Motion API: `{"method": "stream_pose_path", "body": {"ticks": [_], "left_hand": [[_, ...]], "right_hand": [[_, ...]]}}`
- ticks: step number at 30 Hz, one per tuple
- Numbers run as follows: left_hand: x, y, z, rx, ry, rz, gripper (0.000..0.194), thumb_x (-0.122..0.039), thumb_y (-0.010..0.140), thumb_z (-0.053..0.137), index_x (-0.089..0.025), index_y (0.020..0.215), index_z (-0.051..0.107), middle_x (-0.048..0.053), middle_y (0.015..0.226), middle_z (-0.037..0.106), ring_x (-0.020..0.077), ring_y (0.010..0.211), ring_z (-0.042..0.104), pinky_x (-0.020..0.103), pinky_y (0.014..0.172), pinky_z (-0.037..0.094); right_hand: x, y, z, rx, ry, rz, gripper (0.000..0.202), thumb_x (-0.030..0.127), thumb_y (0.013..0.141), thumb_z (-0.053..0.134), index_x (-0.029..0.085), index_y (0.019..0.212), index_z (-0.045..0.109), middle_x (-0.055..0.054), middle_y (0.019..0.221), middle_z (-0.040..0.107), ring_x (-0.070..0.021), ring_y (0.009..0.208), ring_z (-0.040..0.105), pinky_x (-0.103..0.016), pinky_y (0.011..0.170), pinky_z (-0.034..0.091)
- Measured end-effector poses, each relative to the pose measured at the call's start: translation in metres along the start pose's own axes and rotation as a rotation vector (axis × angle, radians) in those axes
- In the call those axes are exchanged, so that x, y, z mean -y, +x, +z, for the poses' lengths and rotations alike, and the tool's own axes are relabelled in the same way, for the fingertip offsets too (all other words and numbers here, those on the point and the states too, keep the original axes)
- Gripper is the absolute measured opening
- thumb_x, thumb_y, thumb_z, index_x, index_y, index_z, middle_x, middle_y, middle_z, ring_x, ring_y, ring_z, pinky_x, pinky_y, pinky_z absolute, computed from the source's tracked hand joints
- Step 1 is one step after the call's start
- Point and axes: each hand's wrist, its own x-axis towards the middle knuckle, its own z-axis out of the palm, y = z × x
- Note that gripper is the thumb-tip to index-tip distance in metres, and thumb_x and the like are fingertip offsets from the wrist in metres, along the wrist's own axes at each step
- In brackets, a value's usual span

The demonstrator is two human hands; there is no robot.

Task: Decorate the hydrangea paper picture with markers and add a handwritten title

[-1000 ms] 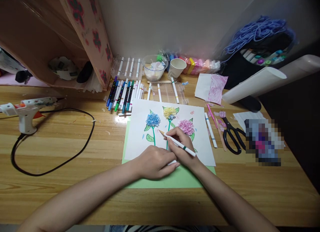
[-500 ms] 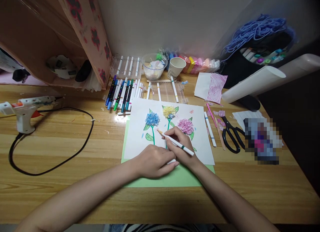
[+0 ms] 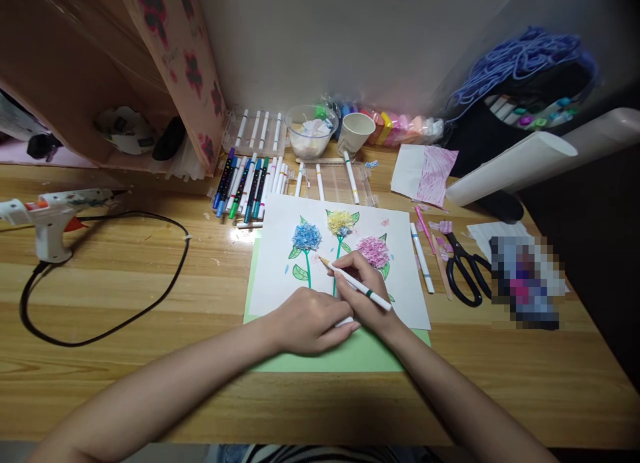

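White paper (image 3: 273,276) lies over a green sheet (image 3: 340,360), bearing a blue flower (image 3: 307,236), a yellow flower (image 3: 340,223) and a pink flower (image 3: 373,252) with drawn stems and leaves. My right hand (image 3: 367,290) is closed round a white marker (image 3: 360,286) with a dark green band; its tip is at the paper beside the blue flower's stem. My left hand (image 3: 313,320) rests on the lower part of the paper, its fingers curled round a small white thing, perhaps a cap, mostly hidden.
Many markers (image 3: 245,186), a clear bowl (image 3: 310,133) and a paper cup (image 3: 356,133) stand behind the paper. Black scissors (image 3: 465,273) and a blue-banded marker (image 3: 423,256) lie right. A glue gun (image 3: 50,223) with looped cable lies left.
The whole view has shifted slightly. The marker in my right hand stays near the blue flower's stem, and my left hand keeps its place on the paper.
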Motion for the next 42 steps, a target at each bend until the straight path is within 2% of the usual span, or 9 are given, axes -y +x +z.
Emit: {"method": "stream_pose_path", "body": {"ticks": [6, 14, 42], "left_hand": [[0.0004, -0.0004, 0.0001, -0.014, 0.019, 0.009, 0.036, -0.034, 0.095, 0.029, -0.017, 0.076, 0.054, 0.000, 0.065, 0.063, 0.0128, 0.057, 0.057, 0.024, 0.051, 0.038], [0.0008, 0.0000, 0.0012, -0.043, 0.021, 0.029, 0.036, -0.033, 0.095, 0.030, -0.017, 0.072, 0.054, 0.000, 0.064, 0.062, 0.0127, 0.057, 0.057, 0.025, 0.051, 0.038], [0.0012, 0.0002, 0.0004, -0.011, 0.019, 0.022, 0.035, -0.033, 0.095, 0.031, -0.018, 0.073, 0.053, 0.001, 0.065, 0.063, 0.0135, 0.058, 0.057, 0.025, 0.052, 0.039]], "right_hand": [[-0.0004, -0.0009, 0.0000, -0.001, 0.017, -0.008, 0.005, 0.021, 0.085, 0.052, 0.023, 0.089, 0.052, -0.001, 0.083, 0.060, -0.0178, 0.077, 0.059, -0.029, 0.064, 0.043], [0.0021, 0.0005, 0.0012, 0.061, 0.020, -0.007, 0.007, 0.027, 0.086, 0.053, 0.023, 0.091, 0.054, -0.002, 0.087, 0.062, -0.0186, 0.079, 0.060, -0.030, 0.067, 0.045], [0.0020, 0.0001, 0.0021, 0.057, 0.038, 0.044, 0.009, 0.028, 0.085, 0.054, 0.022, 0.091, 0.054, -0.004, 0.087, 0.065, -0.0195, 0.078, 0.062, -0.032, 0.068, 0.047]]}}
